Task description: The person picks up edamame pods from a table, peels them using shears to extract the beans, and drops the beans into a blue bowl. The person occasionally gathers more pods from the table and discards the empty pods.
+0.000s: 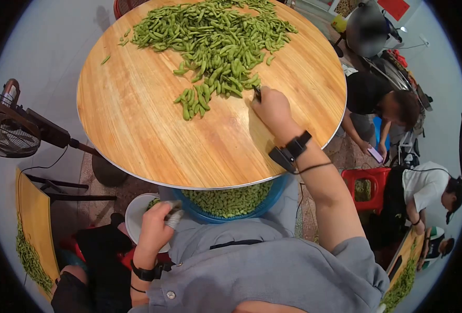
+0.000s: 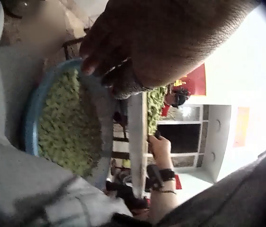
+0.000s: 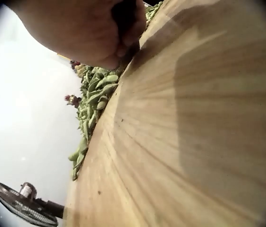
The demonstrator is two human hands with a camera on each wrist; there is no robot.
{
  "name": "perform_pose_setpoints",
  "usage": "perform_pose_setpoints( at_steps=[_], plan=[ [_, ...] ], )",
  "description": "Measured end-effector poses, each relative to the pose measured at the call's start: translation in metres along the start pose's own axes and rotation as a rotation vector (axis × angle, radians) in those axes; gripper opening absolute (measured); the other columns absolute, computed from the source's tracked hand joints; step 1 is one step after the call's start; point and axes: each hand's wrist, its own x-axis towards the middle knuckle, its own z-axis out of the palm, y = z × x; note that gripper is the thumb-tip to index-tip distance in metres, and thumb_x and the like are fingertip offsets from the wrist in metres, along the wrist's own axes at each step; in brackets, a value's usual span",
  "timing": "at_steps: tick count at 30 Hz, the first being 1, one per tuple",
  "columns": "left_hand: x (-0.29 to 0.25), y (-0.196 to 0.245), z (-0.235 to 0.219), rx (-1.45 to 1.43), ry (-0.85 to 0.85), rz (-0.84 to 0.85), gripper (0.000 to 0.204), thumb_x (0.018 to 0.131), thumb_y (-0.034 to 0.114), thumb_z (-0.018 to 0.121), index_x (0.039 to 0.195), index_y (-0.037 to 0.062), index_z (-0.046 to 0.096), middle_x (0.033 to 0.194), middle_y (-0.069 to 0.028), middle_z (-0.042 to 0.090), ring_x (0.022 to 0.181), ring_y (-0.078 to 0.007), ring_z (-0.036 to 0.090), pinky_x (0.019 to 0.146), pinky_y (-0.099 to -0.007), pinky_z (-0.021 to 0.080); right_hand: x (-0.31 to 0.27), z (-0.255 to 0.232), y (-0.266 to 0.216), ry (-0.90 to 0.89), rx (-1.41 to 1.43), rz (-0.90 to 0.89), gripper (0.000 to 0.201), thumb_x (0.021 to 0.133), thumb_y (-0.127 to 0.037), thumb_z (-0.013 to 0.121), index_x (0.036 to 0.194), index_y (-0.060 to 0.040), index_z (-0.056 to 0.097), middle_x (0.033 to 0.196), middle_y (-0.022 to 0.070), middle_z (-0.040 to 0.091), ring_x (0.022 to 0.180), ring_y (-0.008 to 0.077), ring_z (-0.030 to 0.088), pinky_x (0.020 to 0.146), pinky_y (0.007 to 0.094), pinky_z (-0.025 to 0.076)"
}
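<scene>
Curling round one dark object (image 1: 257,94), the right hand (image 1: 274,107) is closed tight on the wooden table (image 1: 132,120), towards three o'clock from its middle and just beside the pods. Two hands are at work; the left hand (image 1: 154,227), at seven o'clock beyond the rim, has bent fingers with something grey at their tips, and I cannot tell whether it holds anything. One big heap of pods (image 1: 215,41) spreads from eleven to one o'clock, far too many to count, with one small cluster (image 1: 192,101) close to the table's middle and one lone pod (image 1: 105,59) near ten. They are green, slim, slightly curved and plump, lying every which way. One blue basin (image 1: 279,192) at six o'clock holds small, paler green pieces (image 1: 226,201). One white bucket (image 1: 133,219) stands at seven, one fan (image 1: 14,133) between eight and nine.
</scene>
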Motion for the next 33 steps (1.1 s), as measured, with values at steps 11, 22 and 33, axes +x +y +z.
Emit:
perform_pose_setpoints(
  at_steps=[11,22,33],
  plan=[
    [0.096,0.083,0.036,-0.753,-0.030,0.262,0.027,0.089,0.007,0.047,0.113,0.0007,0.057,0.080,-0.0037,0.062,0.070,-0.0097,0.056,0.062,-0.0223,0.046,-0.115,-0.103,-0.026,-0.494,0.850,-0.224,0.022,0.072,-0.009,0.069,0.092,-0.0015,0.064,0.066,0.0086,0.058,0.060,0.0123,0.053,0.055,0.0282,0.044],
    [0.078,0.088,0.036,-1.112,-0.340,-0.087,0.014,0.093,0.013,0.052,0.102,0.0040,0.059,0.080,0.0044,0.056,0.066,-0.0020,0.046,0.058,-0.0162,0.037,-0.150,-0.093,-0.033,-0.624,1.108,-0.055,0.039,0.088,-0.009,0.049,0.125,0.0012,0.048,0.099,0.0134,0.062,0.090,0.0186,0.060,0.081,0.0300,0.047],
    [0.075,0.088,0.048,-0.818,-0.138,0.124,0.015,0.088,0.009,0.059,0.100,0.0000,0.058,0.087,-0.0015,0.061,0.080,-0.0085,0.055,0.070,-0.0250,0.046,-0.160,-0.083,-0.034,-0.674,1.174,-0.052,0.044,0.089,-0.004,0.047,0.133,0.0010,0.043,0.115,0.0066,0.057,0.105,0.0122,0.052,0.091,0.0268,0.042]
  ],
)
